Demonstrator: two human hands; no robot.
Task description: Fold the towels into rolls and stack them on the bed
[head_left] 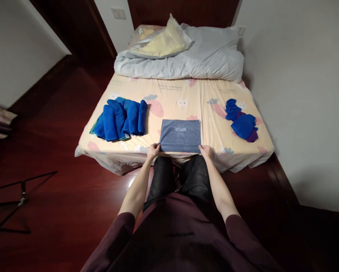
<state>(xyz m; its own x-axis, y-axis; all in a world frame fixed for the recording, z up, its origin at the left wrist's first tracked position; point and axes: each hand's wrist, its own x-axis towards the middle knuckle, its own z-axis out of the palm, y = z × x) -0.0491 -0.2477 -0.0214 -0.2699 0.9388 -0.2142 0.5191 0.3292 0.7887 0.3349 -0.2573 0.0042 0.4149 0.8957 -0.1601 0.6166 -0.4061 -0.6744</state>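
Observation:
A grey-blue cloth [180, 134] with pale lettering lies flat at the near edge of the bed, its near side folded over in a narrow band. My left hand [153, 150] pinches its near left corner, and my right hand [205, 151] pinches the near right corner. To the left, several rolled blue cloths [118, 119] lie side by side, with green edging showing beneath. Crumpled blue cloths [243, 125] with purple parts rest on the right side of the bed.
The bed [181, 94] has a patterned yellow sheet. At its far end lie a grey quilt [214, 53] and a yellow pillow in a clear cover [169, 39]. A black metal stand [22, 198] is on the floor at left. Walls flank the bed.

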